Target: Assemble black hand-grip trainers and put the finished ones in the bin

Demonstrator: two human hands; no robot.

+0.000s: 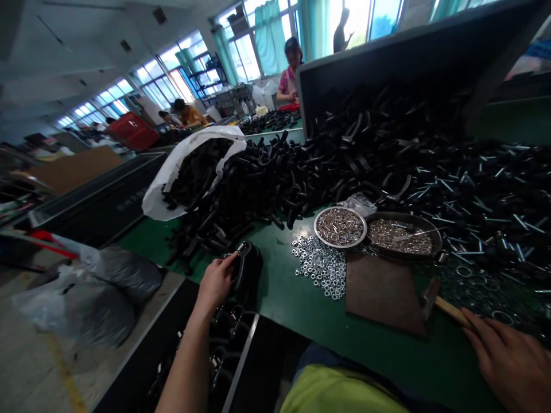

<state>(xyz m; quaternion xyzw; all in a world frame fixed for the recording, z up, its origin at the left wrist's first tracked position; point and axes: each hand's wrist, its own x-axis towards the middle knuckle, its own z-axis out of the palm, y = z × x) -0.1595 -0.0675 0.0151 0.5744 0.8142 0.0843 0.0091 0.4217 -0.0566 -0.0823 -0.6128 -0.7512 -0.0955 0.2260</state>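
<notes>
My left hand (pixel 217 281) is at the near edge of the green table, its fingers closed on a black curved plastic part (pixel 249 267). The index finger lies along the part's top; the thumb is mostly hidden. At the lower right, my right hand (pixel 508 355) grips the wooden handle of a hammer (pixel 450 310). The hammer's head rests by the right edge of a brown square plate (pixel 383 292). Left of the plate lies a spread of small silver nuts (pixel 322 267). A white bowl (pixel 316 229) and a dark oval tray (pixel 437 244) hold small metal pieces.
Black parts (pixel 293 178) heap across the table, some inside a white sack (pixel 157 198). Bolts (pixel 520 223) stick out of pieces at right. Below my left arm stands a crate (pixel 247 355) of black parts. A large tipped bin (pixel 365 74) and co-workers (pixel 289 83) are behind.
</notes>
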